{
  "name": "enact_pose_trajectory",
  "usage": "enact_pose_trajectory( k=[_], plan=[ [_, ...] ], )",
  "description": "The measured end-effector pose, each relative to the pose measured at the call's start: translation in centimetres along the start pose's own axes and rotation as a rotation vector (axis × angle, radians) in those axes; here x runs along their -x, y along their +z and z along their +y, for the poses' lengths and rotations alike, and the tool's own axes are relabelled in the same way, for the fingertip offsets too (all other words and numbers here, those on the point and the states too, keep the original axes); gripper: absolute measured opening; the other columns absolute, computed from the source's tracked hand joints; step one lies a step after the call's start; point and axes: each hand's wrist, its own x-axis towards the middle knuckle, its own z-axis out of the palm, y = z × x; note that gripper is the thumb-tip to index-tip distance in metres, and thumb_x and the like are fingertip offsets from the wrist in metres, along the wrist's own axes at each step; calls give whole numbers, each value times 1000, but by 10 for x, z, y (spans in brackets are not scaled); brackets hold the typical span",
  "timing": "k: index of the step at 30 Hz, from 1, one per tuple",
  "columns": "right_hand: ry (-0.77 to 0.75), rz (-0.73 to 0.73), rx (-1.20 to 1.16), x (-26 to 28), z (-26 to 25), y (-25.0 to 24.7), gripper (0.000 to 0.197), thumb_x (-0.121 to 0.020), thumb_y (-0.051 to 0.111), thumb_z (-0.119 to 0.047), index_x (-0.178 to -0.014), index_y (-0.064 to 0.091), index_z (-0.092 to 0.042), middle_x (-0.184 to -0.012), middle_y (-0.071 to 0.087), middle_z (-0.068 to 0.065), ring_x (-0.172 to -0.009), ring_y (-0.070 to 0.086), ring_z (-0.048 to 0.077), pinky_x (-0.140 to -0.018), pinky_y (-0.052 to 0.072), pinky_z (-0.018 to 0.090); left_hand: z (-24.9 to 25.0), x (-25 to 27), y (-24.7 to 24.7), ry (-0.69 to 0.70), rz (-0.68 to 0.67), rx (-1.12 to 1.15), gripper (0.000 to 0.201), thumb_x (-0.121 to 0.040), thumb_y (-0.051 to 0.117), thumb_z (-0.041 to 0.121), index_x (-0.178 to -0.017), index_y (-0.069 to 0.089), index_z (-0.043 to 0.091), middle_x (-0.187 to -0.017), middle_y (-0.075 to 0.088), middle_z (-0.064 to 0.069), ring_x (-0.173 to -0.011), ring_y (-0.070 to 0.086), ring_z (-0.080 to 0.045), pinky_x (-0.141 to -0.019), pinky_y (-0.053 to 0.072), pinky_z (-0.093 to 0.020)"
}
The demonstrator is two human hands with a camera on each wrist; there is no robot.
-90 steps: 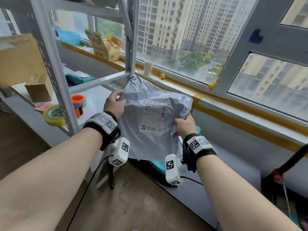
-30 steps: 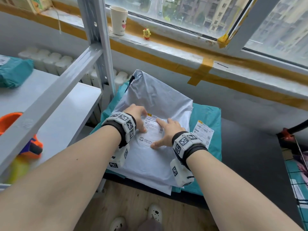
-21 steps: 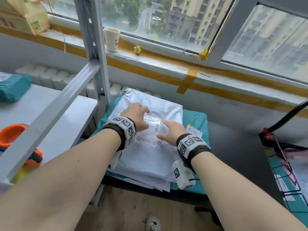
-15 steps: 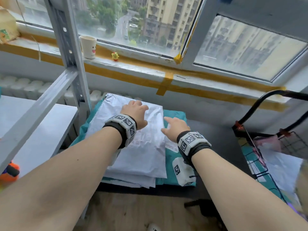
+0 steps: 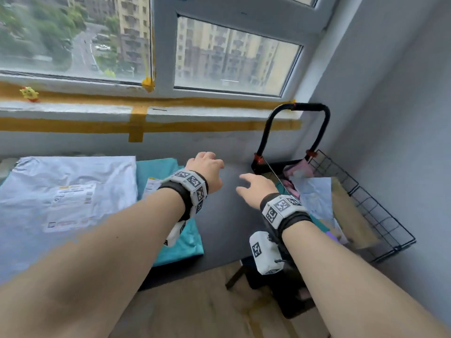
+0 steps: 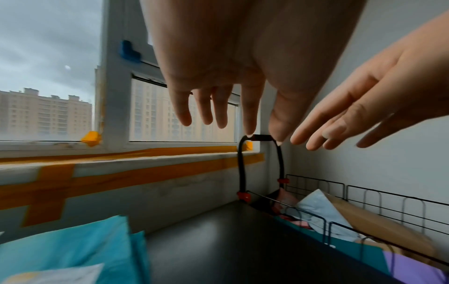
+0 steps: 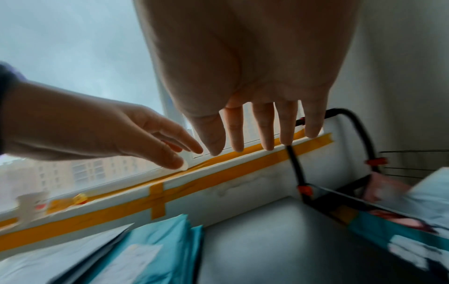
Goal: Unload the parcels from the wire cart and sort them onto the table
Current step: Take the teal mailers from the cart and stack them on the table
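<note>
Both hands are empty here. In the head view the left hand [image 5: 207, 170] sits around the middle of the frame with its fingers loose and slightly spread, hovering above the bare dark tabletop [image 5: 227, 223], not touching anything. The right hand [image 5: 256, 189] is just to the right of it and a bit lower in the frame, fingers straight and fanned out, also holding nothing, and it hangs right at the table's right edge next to the black wire cart with the looped black handle [image 5: 380, 215], which fills the right side of the frame. The left wrist view shows the same thing: relaxed fingers [image 6: 249, 115] pointing down, nothing between them. In the cart, right of and below the right hand, there's a pale blue-white poly mailer [image 5: 314, 193] leaning on a flat brown cardboard parcel [image 5: 351, 215], plus something pink [image 5: 299, 170] up near the handle; can't tell what that pink thing is. Well off to the left of both hands, at the middle left of the frame, the crinkly white-grey poly mailer with a printed shipping label [image 5: 70, 191] lies flat on top of a teal poly mailer [image 5: 180, 242] whose right edge pokes out under the left wrist. A tiny yellow chick figurine [image 5: 29, 93] stands on the windowsill at the upper left.
</note>
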Motion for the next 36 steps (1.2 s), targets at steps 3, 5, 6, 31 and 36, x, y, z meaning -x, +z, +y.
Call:
enact_pose_trajectory(
  k=[3,5,6,31,36],
  plan=[
    [40,22,-43,10,64,-23,46,-92,52,-35,-138,47,-27,-142,49,2,-131,42,26,-108,36,34,64,-17,16,59,-48,-21,49,-87,56,31,-135,46,27,-148,32,-2,-139,24,-23,-110,30,-40],
    [61,28,-70,16,108,-37,44,-93,51,-33,-137,48,-26,-141,49,2,-129,45,25,-107,37,34,110,-28,28,106,-76,-42,49,-88,56,30,-135,46,27,-146,34,-1,-138,26,-23,-108,31,-39],
    [73,35,-84,19,130,-45,44,-93,51,-33,-136,48,-26,-141,49,2,-126,47,25,-105,39,34,132,-34,35,126,-82,-50,48,-87,56,29,-135,47,27,-145,35,-1,-137,27,-23,-107,32,-38],
    [313,-129,-301,-131,448,-70,32,-91,44,-11,-112,66,-18,-78,61,-4,-60,53,18,-57,42,21,348,-248,201,27,-321,-16,41,-89,56,29,-129,51,26,-134,46,-5,-124,43,-27,-96,39,-39],
    [347,-245,-258,-208,469,-56,30,-89,50,-8,-111,69,-16,-119,65,6,-111,59,26,-97,47,33,338,-315,243,-115,-407,97,35,-89,54,30,-123,55,24,-126,49,-7,-116,48,-28,-91,40,-37]
  ],
)
